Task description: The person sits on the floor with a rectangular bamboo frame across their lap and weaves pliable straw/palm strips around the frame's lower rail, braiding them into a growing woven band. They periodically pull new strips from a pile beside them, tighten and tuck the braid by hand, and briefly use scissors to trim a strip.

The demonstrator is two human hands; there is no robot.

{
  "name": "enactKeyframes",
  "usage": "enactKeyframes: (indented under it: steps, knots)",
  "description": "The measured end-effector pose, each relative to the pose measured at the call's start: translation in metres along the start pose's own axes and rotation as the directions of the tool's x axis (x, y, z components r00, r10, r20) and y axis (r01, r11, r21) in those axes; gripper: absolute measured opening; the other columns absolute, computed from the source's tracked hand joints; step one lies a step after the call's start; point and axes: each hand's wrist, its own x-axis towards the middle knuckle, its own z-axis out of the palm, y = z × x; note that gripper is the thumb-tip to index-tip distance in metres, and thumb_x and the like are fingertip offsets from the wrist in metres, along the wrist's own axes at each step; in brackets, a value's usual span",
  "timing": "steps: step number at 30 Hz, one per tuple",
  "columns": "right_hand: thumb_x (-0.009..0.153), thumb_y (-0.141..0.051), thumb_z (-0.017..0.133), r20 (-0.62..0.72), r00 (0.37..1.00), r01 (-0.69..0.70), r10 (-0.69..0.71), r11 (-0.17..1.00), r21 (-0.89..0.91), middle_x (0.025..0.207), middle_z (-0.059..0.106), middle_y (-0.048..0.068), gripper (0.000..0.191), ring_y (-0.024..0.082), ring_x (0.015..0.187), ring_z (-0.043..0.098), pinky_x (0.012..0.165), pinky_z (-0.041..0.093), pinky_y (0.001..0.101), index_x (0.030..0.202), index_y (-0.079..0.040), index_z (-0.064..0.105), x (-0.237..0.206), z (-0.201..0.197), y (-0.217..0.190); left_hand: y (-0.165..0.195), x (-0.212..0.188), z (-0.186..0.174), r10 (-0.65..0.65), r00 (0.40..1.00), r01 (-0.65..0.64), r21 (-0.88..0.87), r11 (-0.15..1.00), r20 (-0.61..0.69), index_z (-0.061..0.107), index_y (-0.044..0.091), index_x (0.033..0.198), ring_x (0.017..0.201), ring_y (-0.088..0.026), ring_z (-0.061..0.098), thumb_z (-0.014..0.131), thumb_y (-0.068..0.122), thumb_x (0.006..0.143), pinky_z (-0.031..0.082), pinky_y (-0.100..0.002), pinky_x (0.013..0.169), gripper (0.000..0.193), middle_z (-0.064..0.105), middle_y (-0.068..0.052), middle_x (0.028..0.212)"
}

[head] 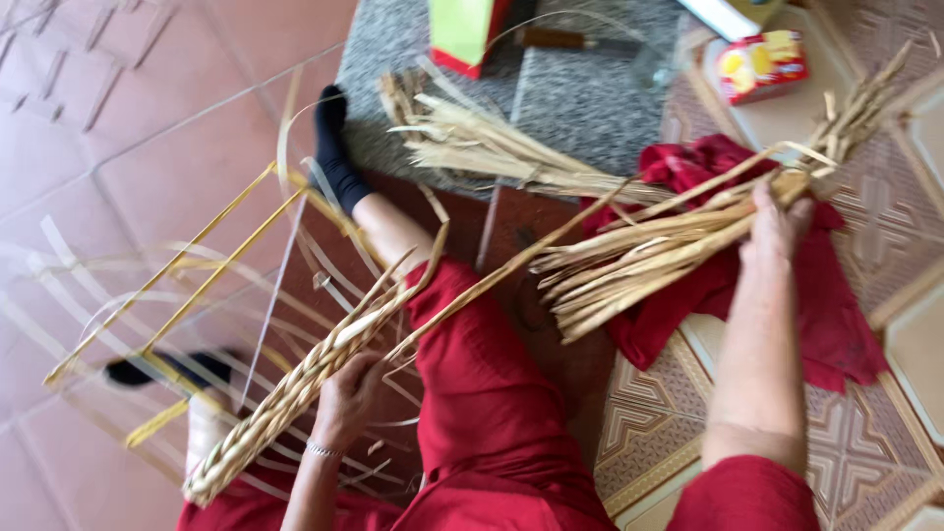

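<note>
Tiled floor (pixel 147 128), pale braided straw band (pixel 295 393), loose tan strips (pixel 629 265)

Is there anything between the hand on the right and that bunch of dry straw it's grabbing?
Nothing visible. The right hand already grips the straw bundle, which lies over a red cloth. The left hand holds the woven edge directly too.

woven straw band (pixel 295 388) | tan, plaited, slanting across lap || straw bundle (pixel 639 256) | loose pale strips, lying over red cloth
</note>
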Motion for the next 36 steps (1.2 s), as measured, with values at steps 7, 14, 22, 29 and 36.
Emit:
enactKeyframes:
  steps: [7,14,22,29,36]
  knots:
    - [0.101,-0.004,0.076,0.611,0.620,0.775,-0.492,0.504,-0.381,0.116,0.068,0.017,0.019,0.034,0.107,0.063,0.101,0.050,0.0448,0.115,-0.001,0.063,-0.128,0.070,-0.031,-0.034,-0.024,0.014,-0.178,0.984,0.173,-0.374,0.911,0.021,0.057,0.007,0.119,0.058,-0.006,0.056,0.066,0.009,0.094,0.045,-0.022,0.050,0.026,0.066,0.001,0.071]
    - [0.079,-0.007,0.078,0.815,-0.262,0.820,-0.516,0.327,0.470,0.109,0.071,0.014,0.024,0.033,0.103,0.067,0.092,0.055,0.0442,0.101,-0.001,0.070,-0.342,0.190,-0.047,-0.059,-0.033,0.035,-0.253,0.960,0.141,-0.572,0.808,-0.120,0.070,0.003,0.105,0.068,-0.003,0.056,0.073,0.012,0.098,0.047,-0.021,0.056,0.012,0.066,0.001,0.082]
    - [0.087,-0.005,0.075,0.917,-0.200,0.720,-0.344,0.583,0.376,0.091,0.064,0.010,0.010,0.028,0.088,0.065,0.078,0.056,0.0392,0.094,-0.004,0.068,-0.394,0.238,0.001,-0.083,-0.043,0.001,-0.334,0.915,0.077,-0.714,0.696,-0.228,0.072,0.003,0.112,0.074,-0.005,0.063,0.070,0.013,0.097,0.053,-0.021,0.064,0.018,0.072,0.002,0.090]
    - [0.089,-0.009,0.077,0.947,-0.086,0.730,-0.308,0.627,0.271,0.089,0.065,0.008,0.009,0.025,0.086,0.066,0.078,0.055,0.0404,0.091,-0.006,0.069,-0.379,0.290,0.000,-0.089,0.023,-0.036,-0.160,0.883,0.073,-0.207,0.976,-0.442,0.068,0.004,0.122,0.077,-0.014,0.074,0.066,0.013,0.097,0.062,-0.029,0.064,0.027,0.076,-0.011,0.098]
    - [0.088,-0.013,0.078,0.983,-0.038,0.762,-0.181,0.631,0.146,0.084,0.067,0.006,0.012,0.024,0.081,0.067,0.075,0.054,0.0393,0.085,-0.007,0.068,-0.387,0.310,0.009,-0.084,0.046,-0.043,0.087,0.897,-0.031,0.134,0.991,-0.434,0.069,0.008,0.101,0.078,-0.022,0.076,0.074,0.009,0.090,0.063,-0.032,0.073,0.012,0.076,-0.011,0.096]
